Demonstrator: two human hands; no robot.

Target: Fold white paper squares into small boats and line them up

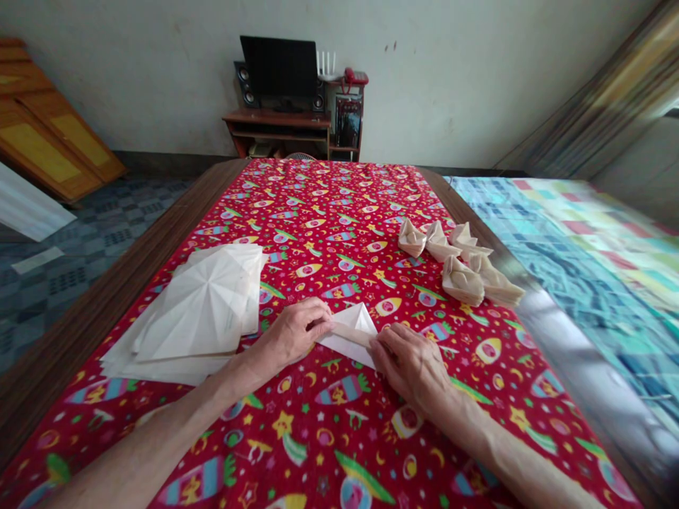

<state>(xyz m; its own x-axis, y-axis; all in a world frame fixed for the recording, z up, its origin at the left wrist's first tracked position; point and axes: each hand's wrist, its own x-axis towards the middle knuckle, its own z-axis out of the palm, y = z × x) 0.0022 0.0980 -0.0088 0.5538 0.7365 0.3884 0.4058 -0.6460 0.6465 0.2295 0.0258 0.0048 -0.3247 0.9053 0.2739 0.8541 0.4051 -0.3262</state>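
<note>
Between my two hands lies a partly folded sheet of paper point(353, 348), white, with a pointed flap at its far side and a narrow folded strip across its middle. My left hand point(301, 326) pinches the strip's left end, fingers curled. At the right end, my right hand point(411, 357) has its fingers closed over the paper's edge, hiding that corner. To the left rests a stack of creased paper sheets point(206, 304), the top one marked with creases fanning out from one point. Several folded paper pieces point(462, 279), boat-like in shape, stand grouped at the right.
A red patterned cloth point(339, 431) covers the brown table point(175, 219). Beyond its far end, a desk point(276, 124) holds a monitor point(279, 71), speakers and a red telephone point(354, 76). Along the right side is a bed with a checkered cover point(556, 247). A wooden cabinet point(53, 134) stands left.
</note>
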